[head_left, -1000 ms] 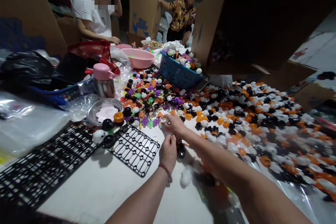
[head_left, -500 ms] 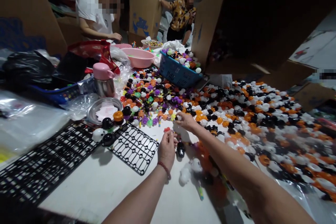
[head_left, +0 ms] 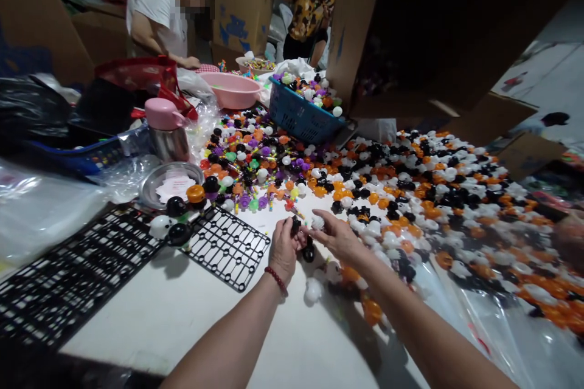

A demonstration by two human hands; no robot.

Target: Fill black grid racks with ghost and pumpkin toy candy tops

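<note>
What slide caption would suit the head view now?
Left hand holds a black piece, right hand a white piece, beside a multicoloured heap of small pieces.

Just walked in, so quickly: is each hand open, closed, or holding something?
Left hand: closed, holding a small black plastic piece.
Right hand: closed on a rounded white plastic piece.

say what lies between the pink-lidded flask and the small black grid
In the head view, a round silver dish holding paper, plus orange and black toy pieces.
</note>
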